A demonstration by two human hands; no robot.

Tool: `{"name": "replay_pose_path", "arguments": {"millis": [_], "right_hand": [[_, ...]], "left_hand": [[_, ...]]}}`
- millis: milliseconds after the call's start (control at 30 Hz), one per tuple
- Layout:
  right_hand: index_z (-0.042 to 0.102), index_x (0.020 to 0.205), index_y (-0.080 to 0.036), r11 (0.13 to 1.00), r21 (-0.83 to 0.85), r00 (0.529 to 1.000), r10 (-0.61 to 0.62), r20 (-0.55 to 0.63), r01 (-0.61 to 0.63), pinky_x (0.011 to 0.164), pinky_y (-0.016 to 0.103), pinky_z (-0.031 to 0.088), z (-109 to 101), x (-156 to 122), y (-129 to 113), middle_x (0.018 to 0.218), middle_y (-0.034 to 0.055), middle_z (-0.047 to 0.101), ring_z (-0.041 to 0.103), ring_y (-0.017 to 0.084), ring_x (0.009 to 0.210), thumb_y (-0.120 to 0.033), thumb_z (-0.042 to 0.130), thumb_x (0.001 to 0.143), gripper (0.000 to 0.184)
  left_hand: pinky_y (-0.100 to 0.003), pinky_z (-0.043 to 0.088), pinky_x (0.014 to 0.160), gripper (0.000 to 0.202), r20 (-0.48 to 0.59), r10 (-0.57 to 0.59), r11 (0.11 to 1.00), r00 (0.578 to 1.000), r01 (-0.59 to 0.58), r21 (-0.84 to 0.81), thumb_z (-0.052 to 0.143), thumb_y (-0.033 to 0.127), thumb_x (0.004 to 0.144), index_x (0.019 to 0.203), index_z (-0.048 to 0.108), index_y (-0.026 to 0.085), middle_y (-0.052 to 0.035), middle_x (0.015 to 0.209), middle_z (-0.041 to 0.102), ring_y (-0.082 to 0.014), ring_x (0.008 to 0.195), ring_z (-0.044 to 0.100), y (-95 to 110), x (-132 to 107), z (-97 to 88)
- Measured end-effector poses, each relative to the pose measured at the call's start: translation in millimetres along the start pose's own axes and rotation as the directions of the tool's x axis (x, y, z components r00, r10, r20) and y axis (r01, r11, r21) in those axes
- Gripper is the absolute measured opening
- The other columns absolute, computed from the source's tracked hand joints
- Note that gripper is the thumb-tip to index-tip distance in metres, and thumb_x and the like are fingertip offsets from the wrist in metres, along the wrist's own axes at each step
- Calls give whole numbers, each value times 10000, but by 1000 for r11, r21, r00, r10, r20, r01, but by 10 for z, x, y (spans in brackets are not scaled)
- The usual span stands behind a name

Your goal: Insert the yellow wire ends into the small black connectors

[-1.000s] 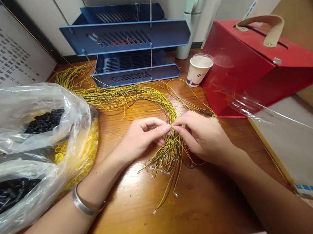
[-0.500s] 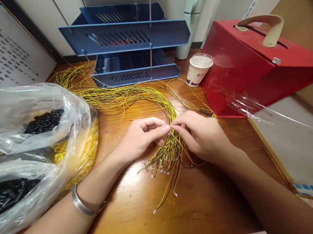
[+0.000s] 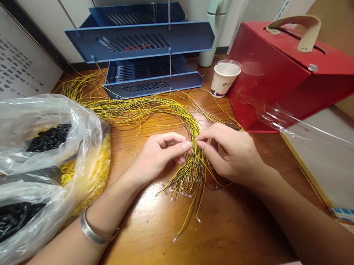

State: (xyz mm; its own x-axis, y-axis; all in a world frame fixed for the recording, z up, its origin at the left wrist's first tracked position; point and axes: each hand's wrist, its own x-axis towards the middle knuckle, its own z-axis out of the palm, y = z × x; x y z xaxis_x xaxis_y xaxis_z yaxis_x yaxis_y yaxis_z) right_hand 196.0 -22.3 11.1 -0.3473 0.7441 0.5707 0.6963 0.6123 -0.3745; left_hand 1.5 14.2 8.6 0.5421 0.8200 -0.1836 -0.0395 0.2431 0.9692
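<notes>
A thick bundle of thin yellow and black wires (image 3: 151,104) curves over the wooden table and fans out towards me, with small clear tips at the near ends. Over the bundle, my left hand (image 3: 166,151) is closed, thumb and forefinger pinching a thin wire. Facing it from the right, my right hand (image 3: 230,151) is also closed in a pinch; what lies between its fingertips is too small to make out. A narrow gap separates the two sets of fingertips. A silver bracelet (image 3: 94,231) circles my left wrist.
Clear plastic bags (image 3: 86,114) with small black pieces (image 3: 50,138) and yellow netting (image 3: 92,177) lie at the left. Behind the wires stands a blue tray rack (image 3: 141,40). A paper cup (image 3: 225,79), a pale bottle (image 3: 214,30) and a red box (image 3: 269,79) stand at the right.
My right fingertips have moved slightly right, away from my left fingertips, opening a small gap between them. My left hand stays almost in place.
</notes>
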Motion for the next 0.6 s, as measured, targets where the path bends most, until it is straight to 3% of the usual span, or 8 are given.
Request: {"name": "replay_pose_path", "arguments": {"millis": [133, 600], "right_hand": [[630, 984, -168, 1000, 9, 999, -17, 27, 17, 588, 238, 433, -3, 2, -9, 852, 33, 672, 580, 104, 663, -176, 579, 899, 99], [645, 932, -184, 999, 20, 997, -26, 75, 25, 664, 240, 447, 5, 11, 5, 835, 21, 681, 603, 113, 725, -182, 540, 927, 105]], "left_hand": [[-224, 434, 627, 174, 20, 12, 1000, 1000, -12, 4, 714, 290, 794, 765, 667, 125, 3, 623, 623, -88, 586, 550, -5, 2, -5], [-231, 429, 635, 168, 51, 10, 1000, 999, -10, -4, 715, 286, 795, 757, 681, 126, -4, 650, 637, -89, 597, 550, -1, 1, -18]]}}
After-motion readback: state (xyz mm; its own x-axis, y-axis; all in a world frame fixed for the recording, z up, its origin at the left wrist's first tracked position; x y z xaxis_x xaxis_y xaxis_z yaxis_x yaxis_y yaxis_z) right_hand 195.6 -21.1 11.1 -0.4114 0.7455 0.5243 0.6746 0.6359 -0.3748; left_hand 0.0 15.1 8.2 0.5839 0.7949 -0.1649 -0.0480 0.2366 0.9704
